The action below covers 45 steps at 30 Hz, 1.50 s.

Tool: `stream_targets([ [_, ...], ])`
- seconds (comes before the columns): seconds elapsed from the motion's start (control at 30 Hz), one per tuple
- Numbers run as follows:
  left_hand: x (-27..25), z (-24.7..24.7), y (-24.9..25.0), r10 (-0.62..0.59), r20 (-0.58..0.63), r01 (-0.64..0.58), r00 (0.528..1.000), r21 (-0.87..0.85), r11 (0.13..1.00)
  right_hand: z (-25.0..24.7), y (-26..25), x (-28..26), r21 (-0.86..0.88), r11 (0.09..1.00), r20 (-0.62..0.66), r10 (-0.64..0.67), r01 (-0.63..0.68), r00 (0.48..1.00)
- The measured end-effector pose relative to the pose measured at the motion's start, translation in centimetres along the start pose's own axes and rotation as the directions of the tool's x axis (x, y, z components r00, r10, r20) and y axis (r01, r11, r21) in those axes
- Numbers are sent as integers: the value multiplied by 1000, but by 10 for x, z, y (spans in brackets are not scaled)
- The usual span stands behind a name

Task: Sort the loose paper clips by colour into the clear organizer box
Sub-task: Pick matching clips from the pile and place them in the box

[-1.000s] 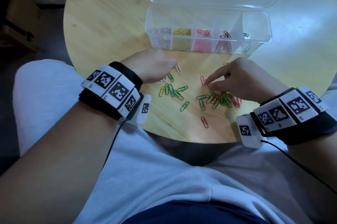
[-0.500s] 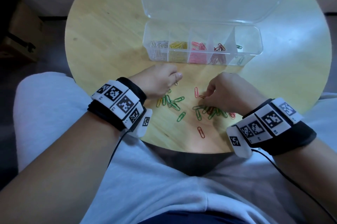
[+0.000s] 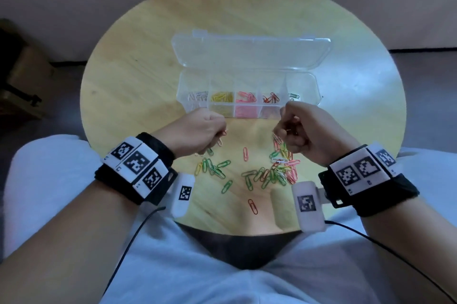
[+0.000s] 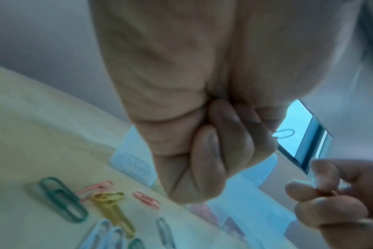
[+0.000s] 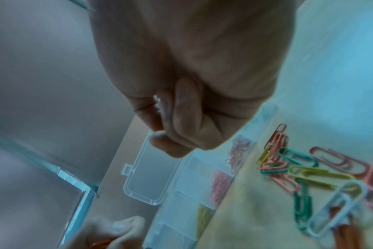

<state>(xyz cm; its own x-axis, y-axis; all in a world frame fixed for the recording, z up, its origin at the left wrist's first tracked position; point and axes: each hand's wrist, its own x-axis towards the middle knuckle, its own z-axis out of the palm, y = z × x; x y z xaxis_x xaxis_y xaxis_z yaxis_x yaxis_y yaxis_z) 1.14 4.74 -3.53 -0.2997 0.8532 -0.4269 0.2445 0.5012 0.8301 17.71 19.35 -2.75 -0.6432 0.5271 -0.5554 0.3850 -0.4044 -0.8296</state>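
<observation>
The clear organizer box (image 3: 312, 84) lies open at mid-table, its lid (image 3: 249, 55) folded back. Its compartments hold white, yellow, pink, red and green clips. Loose paper clips (image 3: 280, 171) are heaped near the front edge, with a green group (image 3: 212, 167) to their left. My left hand (image 3: 219, 135) hovers in front of the box with its fingers curled round a few clips; a red one (image 3: 223, 133) sticks out. My right hand (image 3: 286, 130) hangs over the pile and pinches a red clip (image 4: 325, 193) between thumb and finger.
The round wooden table (image 3: 138, 81) has bare wood left and right of the box. One red clip (image 3: 252, 206) lies alone near the front edge and another (image 3: 245, 154) between my hands. My lap sits under the table edge. A dark box (image 3: 22, 86) is on the floor, left.
Both hands have lifted off the loose clips and moved up toward the box, each carrying clips. The head view has pulled back, showing the whole table.
</observation>
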Motion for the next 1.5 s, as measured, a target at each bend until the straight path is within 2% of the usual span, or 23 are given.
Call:
stream_targets([
  [0.07,0,-4,8,-4,-14,1,1000,-196,981,-3,-7,0,44,998,-43,-48,50,998],
  [0.13,-1,-6,17,2,-14,-8,1000,-408,913,-5,-14,2,52,994,-93,-94,99,991],
  [0.2,0,-5,26,15,-13,-20,1000,-548,836,-4,-24,6,26,992,-125,-119,123,985],
  [0.33,6,8,42,-7,30,26,1000,-688,725,4,-50,20,-87,978,-199,-203,189,959],
  [0.4,11,16,50,-22,41,44,999,-706,706,8,-61,27,-171,957,-215,-269,235,939],
  [0.47,16,23,55,-53,44,69,998,-698,712,11,-65,34,-311,916,-171,-316,253,933],
  [0.53,20,27,59,-92,54,104,994,-676,729,12,-62,35,-517,825,-74,-308,228,949],
  [0.6,24,28,65,-131,42,127,990,-649,750,10,-58,29,-587,771,-43,-336,248,941],
  [0.67,28,26,73,-168,-14,126,986,-600,790,2,-52,20,-500,801,-95,-430,330,898],
  [0.73,32,26,83,-161,-106,95,981,-463,881,-12,-41,12,-379,838,-181,-483,392,857],
  [0.8,39,28,96,-99,-182,56,978,-231,971,-26,-23,5,-268,879,-240,-458,395,856],
  [0.83,43,30,102,-68,-194,42,979,-135,990,-32,-15,3,-213,901,-259,-425,377,868],
  [0.9,54,34,116,-41,-203,36,978,-26,999,-42,-7,0,-148,925,-278,-377,348,883],
  [0.97,65,39,127,-48,-230,50,972,2,999,-47,-11,-3,-97,924,-284,-383,371,879],
  [1.07,81,46,131,-53,-271,63,961,30,998,-51,-23,-6,-14,896,-314,-426,445,849],
  [1.17,89,53,122,-47,-281,75,959,90,993,-52,-28,-9,-9,855,-311,-495,518,811],
  [1.27,84,56,116,-38,-271,102,962,228,968,-55,-29,-15,-78,819,-293,-564,569,772],
  [1.37,75,55,116,52,-253,25,966,293,956,-59,-28,-19,-179,782,-280,-622,597,731],
  [1.43,64,51,117,124,-276,-34,953,310,950,-61,-28,-20,-225,768,-229,-640,600,734],
  [1.5,49,46,115,211,-291,-104,933,342,934,-61,-26,-21,-317,762,-118,-622,564,774],
])
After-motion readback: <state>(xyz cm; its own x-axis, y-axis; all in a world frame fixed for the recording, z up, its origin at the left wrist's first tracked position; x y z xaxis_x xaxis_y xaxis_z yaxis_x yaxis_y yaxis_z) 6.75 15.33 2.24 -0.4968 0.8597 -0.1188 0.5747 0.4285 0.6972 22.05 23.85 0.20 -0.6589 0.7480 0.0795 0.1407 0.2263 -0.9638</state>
